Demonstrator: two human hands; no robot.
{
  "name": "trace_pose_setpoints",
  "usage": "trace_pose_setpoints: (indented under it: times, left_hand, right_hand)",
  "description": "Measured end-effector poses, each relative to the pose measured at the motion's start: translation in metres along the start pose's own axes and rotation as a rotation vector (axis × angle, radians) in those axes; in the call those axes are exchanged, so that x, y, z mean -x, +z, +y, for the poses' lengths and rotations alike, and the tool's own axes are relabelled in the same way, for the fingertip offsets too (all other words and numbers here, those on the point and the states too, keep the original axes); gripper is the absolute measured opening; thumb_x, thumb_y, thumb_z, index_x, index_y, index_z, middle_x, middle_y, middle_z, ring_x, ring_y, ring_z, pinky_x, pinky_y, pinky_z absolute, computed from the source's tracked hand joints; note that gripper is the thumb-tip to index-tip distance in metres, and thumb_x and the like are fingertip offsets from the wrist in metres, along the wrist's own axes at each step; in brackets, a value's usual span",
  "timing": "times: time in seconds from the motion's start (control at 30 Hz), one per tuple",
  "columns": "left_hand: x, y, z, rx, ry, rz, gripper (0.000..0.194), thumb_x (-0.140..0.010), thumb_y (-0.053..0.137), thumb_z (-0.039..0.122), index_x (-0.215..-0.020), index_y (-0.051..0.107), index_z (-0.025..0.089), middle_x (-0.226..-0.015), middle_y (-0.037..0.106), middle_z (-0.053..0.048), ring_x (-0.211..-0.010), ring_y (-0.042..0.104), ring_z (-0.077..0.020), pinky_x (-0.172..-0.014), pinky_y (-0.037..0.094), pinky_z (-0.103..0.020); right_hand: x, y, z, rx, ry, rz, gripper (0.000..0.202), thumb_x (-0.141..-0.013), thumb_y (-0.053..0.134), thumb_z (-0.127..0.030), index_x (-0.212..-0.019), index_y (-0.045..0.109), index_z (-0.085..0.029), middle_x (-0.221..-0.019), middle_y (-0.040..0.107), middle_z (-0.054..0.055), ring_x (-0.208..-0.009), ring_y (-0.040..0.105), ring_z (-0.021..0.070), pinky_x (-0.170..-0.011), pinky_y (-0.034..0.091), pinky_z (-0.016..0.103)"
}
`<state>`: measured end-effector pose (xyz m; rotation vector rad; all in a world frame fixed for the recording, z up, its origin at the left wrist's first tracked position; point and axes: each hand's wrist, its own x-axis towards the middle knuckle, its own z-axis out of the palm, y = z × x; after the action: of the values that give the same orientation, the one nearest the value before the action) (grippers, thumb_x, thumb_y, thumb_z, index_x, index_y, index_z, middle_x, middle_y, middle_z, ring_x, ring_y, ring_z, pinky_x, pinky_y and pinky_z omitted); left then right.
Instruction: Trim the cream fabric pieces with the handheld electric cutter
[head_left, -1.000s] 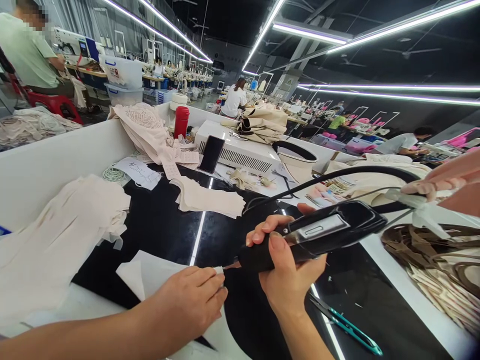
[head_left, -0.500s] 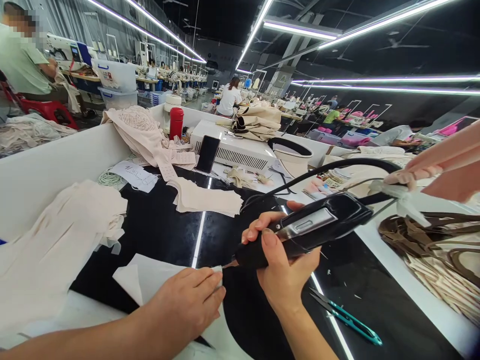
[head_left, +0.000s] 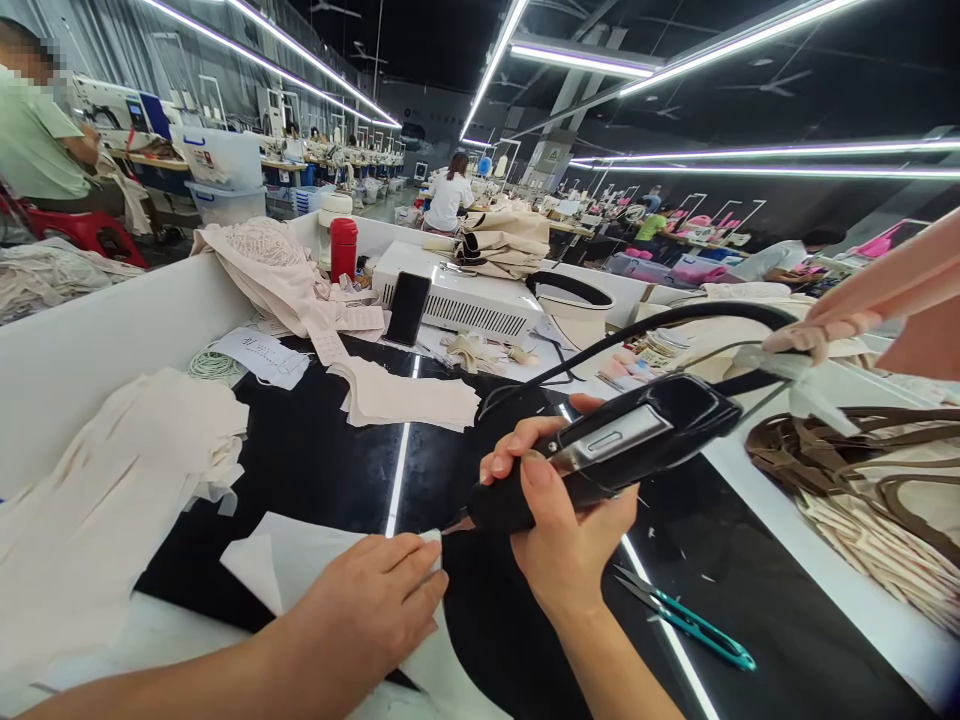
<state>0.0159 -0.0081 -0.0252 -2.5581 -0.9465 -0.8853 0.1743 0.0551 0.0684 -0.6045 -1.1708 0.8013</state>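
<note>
In my right hand [head_left: 562, 510] is a black corded hot knife [head_left: 615, 440] with a silver panel on its side, my fingers and thumb wrapped round the body. Its thin copper-coloured tip [head_left: 459, 524] points left, right beside the edge of a white piece of fabric [head_left: 307, 545]. My left hand [head_left: 382, 600] has its fingers together on the folded edge of that fabric, holding it just short of the tip. Whether the tip touches the cloth I cannot tell. Teal thread snips [head_left: 690, 620] lie on the black tabletop, right of my right forearm.
A heap of cream fabric [head_left: 127, 480] lies at left and a stack of cream strips [head_left: 405, 392] behind my hands. Farther back are a phone [head_left: 409, 308], a red bottle [head_left: 343, 250] and a white vented machine [head_left: 457, 290]. The tool's black cable [head_left: 637, 325] arches to pink cloth [head_left: 885, 290].
The view has shifted slightly, so the surroundings appear a little to the left and higher. My hands keep the same grips, and the tip stays at the fabric's edge.
</note>
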Motion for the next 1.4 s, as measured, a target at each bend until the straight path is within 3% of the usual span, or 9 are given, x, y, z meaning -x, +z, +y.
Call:
trace_pose_setpoints:
  times: [0.43, 0.73, 1.13, 1.4]
  left_hand:
    - [0.001, 0.002, -0.001, 0.003, 0.013, -0.005, 0.021, -0.109, 0.051, 0.023, -0.113, 0.069, 0.013, -0.118, 0.076, -0.006, -0.109, 0.069, -0.0185, -0.087, 0.055, -0.030]
    - [0.001, 0.001, 0.000, 0.006, 0.009, -0.006, 0.031, -0.113, 0.040, 0.023, -0.113, 0.069, 0.013, -0.116, 0.077, -0.004, -0.110, 0.070, -0.0155, -0.096, 0.055, -0.029]
    - [0.005, 0.004, 0.000, 0.002, 0.023, -0.083, 0.022, -0.109, 0.052, 0.024, -0.119, 0.067, 0.013, -0.122, 0.075, -0.006, -0.118, 0.067, -0.0161, -0.100, 0.052, -0.029]
    - [0.004, 0.007, 0.000, 0.021, -0.004, 0.002, 0.030, -0.113, 0.040, 0.023, -0.113, 0.068, 0.013, -0.115, 0.077, -0.004, -0.113, 0.069, -0.0142, -0.099, 0.050, -0.029]
  right_hand:
    - [0.003, 0.003, 0.002, 0.007, -0.006, -0.001, 0.042, -0.086, 0.078, -0.021, -0.120, 0.055, -0.030, -0.082, 0.067, -0.006, -0.058, 0.065, 0.0120, -0.056, 0.059, 0.029]
    - [0.002, 0.006, 0.000, 0.055, 0.006, 0.028, 0.042, -0.085, 0.076, -0.018, -0.119, 0.054, -0.031, -0.078, 0.066, -0.007, -0.058, 0.063, 0.0124, -0.054, 0.059, 0.029]
    - [0.003, 0.010, 0.004, 0.020, -0.017, 0.008, 0.043, -0.083, 0.074, -0.015, -0.118, 0.054, -0.030, -0.079, 0.067, -0.008, -0.055, 0.064, 0.0115, -0.053, 0.058, 0.029]
    - [0.004, 0.012, 0.004, 0.041, -0.015, 0.017, 0.040, -0.084, 0.073, -0.015, -0.116, 0.054, -0.030, -0.079, 0.067, -0.008, -0.055, 0.064, 0.0110, -0.053, 0.057, 0.028]
